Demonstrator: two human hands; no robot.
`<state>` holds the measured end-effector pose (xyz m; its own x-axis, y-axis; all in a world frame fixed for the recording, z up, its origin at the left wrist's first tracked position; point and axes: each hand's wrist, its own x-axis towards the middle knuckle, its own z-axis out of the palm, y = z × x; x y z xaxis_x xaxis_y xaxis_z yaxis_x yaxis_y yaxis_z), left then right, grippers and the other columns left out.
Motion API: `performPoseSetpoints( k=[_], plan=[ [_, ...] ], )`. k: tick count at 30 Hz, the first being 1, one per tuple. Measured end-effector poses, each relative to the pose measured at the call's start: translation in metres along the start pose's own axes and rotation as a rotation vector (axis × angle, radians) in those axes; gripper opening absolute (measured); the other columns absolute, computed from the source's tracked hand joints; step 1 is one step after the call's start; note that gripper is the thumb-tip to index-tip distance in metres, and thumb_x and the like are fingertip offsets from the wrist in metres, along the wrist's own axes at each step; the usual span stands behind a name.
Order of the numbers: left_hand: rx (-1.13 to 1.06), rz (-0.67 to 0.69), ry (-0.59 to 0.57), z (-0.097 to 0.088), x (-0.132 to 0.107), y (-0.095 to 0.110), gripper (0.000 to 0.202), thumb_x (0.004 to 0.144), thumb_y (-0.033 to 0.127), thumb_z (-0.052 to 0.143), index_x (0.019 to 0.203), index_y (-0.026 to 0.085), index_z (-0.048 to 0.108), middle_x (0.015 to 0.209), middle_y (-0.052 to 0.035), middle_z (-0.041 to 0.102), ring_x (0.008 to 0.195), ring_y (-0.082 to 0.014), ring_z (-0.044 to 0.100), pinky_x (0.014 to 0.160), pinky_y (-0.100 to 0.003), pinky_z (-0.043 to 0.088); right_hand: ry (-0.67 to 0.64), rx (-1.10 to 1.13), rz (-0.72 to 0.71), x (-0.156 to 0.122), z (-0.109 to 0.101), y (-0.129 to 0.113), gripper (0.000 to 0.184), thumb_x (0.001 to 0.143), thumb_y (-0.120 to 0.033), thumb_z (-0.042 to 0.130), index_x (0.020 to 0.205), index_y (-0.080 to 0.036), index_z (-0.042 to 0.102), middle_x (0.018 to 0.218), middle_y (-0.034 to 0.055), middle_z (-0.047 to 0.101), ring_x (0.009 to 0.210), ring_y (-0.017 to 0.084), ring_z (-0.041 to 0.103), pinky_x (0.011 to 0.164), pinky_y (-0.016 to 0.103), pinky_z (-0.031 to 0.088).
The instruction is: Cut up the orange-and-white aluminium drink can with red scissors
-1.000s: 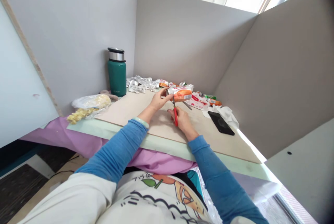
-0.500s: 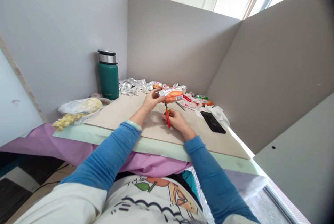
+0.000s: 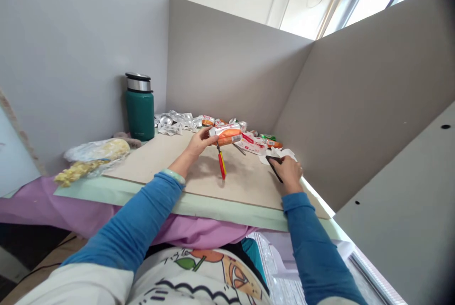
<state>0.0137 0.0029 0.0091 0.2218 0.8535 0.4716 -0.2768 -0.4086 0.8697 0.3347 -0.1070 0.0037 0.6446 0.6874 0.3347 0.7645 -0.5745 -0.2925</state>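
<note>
One left hand (image 3: 199, 144) is gripping an orange-white metal can (image 3: 227, 134) — right hand (image 3: 290, 171) newly covering a flat black phone (image 3: 275, 168), grip unclear.

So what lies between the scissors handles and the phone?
In the head view, only the beige board, partly shadowed, shows between the scissors handles and the black phone under the right hand.
</note>
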Motion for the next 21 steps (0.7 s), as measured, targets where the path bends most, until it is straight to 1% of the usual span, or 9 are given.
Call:
performPoseSetpoints(
  k=[3, 5, 9, 12, 17, 21],
  plan=[
    [-0.013, -0.013, -0.005, -0.001, -0.001, 0.0, 0.073, 0.064, 0.05, 0.088, 0.125, 0.015, 0.067, 0.092, -0.0029, 0.062, 0.086, -0.0174, 0.06, 0.075, -0.031, 0.055, -0.105, -0.084, 0.074, 0.011, 0.006, 0.019, 0.071, 0.086, -0.065, 0.065, 0.13, -0.009, 0.065, 0.134, 0.0277, 0.066, 0.134, 0.046, 0.053, 0.106, 0.053, 0.044],
    [-0.012, -0.02, 0.003, -0.001, 0.0, 0.0, 0.076, 0.062, 0.05, 0.089, 0.126, 0.016, 0.067, 0.095, -0.0035, 0.063, 0.087, -0.0176, 0.061, 0.074, -0.03, 0.054, -0.164, -0.094, 0.072, 0.016, 0.011, 0.024, 0.076, 0.085, -0.068, 0.064, 0.134, -0.01, 0.063, 0.137, 0.0287, 0.063, 0.136, 0.046, 0.052, 0.105, 0.054, 0.044],
    [-0.014, -0.027, 0.018, -0.002, 0.001, -0.001, 0.077, 0.061, 0.049, 0.09, 0.127, 0.016, 0.067, 0.096, -0.0042, 0.064, 0.087, -0.0175, 0.062, 0.073, -0.03, 0.053, -0.202, -0.098, 0.119, 0.024, 0.016, 0.028, 0.072, 0.084, -0.065, 0.066, 0.135, -0.015, 0.063, 0.136, 0.0257, 0.064, 0.135, 0.044, 0.054, 0.104, 0.052, 0.046],
    [-0.019, -0.024, 0.015, -0.001, 0.001, -0.001, 0.076, 0.061, 0.049, 0.09, 0.126, 0.017, 0.068, 0.096, -0.0041, 0.064, 0.087, -0.018, 0.062, 0.074, -0.03, 0.054, -0.226, -0.082, 0.121, 0.029, 0.015, 0.027, 0.068, 0.083, -0.063, 0.069, 0.132, -0.017, 0.065, 0.135, 0.0228, 0.065, 0.133, 0.043, 0.055, 0.102, 0.051, 0.048],
    [-0.014, -0.021, 0.01, -0.001, 0.001, 0.0, 0.077, 0.062, 0.048, 0.09, 0.128, 0.015, 0.067, 0.098, -0.0049, 0.065, 0.09, -0.0186, 0.063, 0.075, -0.03, 0.055, -0.219, -0.064, 0.086, 0.035, 0.018, 0.029, 0.062, 0.08, -0.058, 0.073, 0.125, -0.017, 0.069, 0.133, 0.0222, 0.067, 0.131, 0.044, 0.055, 0.103, 0.054, 0.048],
    [0.0, -0.022, 0.017, -0.001, 0.001, 0.0, 0.078, 0.062, 0.049, 0.089, 0.129, 0.015, 0.066, 0.103, -0.0061, 0.066, 0.092, -0.0193, 0.063, 0.075, -0.03, 0.055, -0.233, -0.056, 0.089, 0.037, 0.021, 0.031, 0.066, 0.082, -0.06, 0.07, 0.129, -0.015, 0.066, 0.138, 0.0221, 0.064, 0.136, 0.043, 0.052, 0.107, 0.053, 0.046]
  ],
)
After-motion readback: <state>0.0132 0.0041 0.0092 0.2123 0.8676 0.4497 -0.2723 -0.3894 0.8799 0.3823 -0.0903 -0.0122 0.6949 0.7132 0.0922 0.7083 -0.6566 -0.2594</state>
